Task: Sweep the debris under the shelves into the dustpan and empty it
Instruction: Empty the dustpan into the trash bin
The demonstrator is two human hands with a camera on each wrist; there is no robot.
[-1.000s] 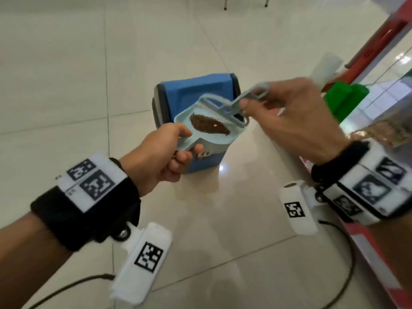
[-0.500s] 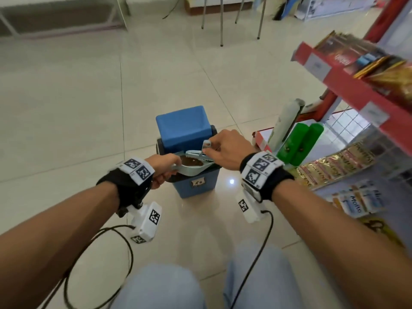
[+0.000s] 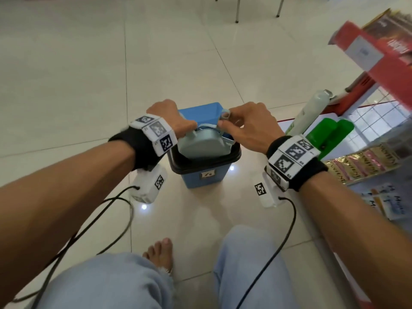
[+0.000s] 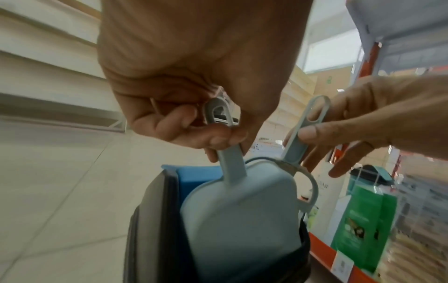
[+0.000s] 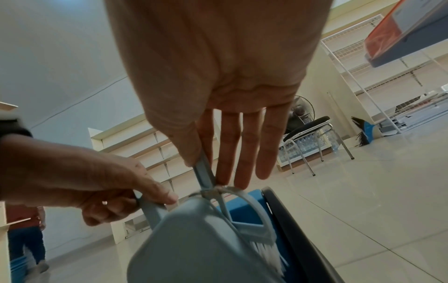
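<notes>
A pale blue dustpan (image 3: 200,146) is tipped mouth-down into the blue bin (image 3: 201,180), so only its underside shows. My left hand (image 3: 176,121) grips the dustpan's handle (image 4: 230,162). Between thumb and forefinger, my right hand (image 3: 225,121) pinches the handle of the small brush (image 4: 308,130), and its other fingers are straight. The brush's white bristles (image 5: 266,254) hang inside the bin beside the dustpan (image 5: 194,239). The bin's blue lid (image 3: 200,112) stands open behind. No debris is visible.
A red-edged shelf unit (image 3: 379,52) stands close on the right, with green packs (image 3: 323,137), a white bottle (image 3: 307,114) and sachets (image 3: 361,166) on its bottom shelf. My knees and a bare foot (image 3: 160,255) are below the bin. A person (image 5: 24,229) walks far off.
The dustpan, level with brown debris in it before, has been turned over into the bin. Both hands came closer together above the rim, and the debris is out of sight.
</notes>
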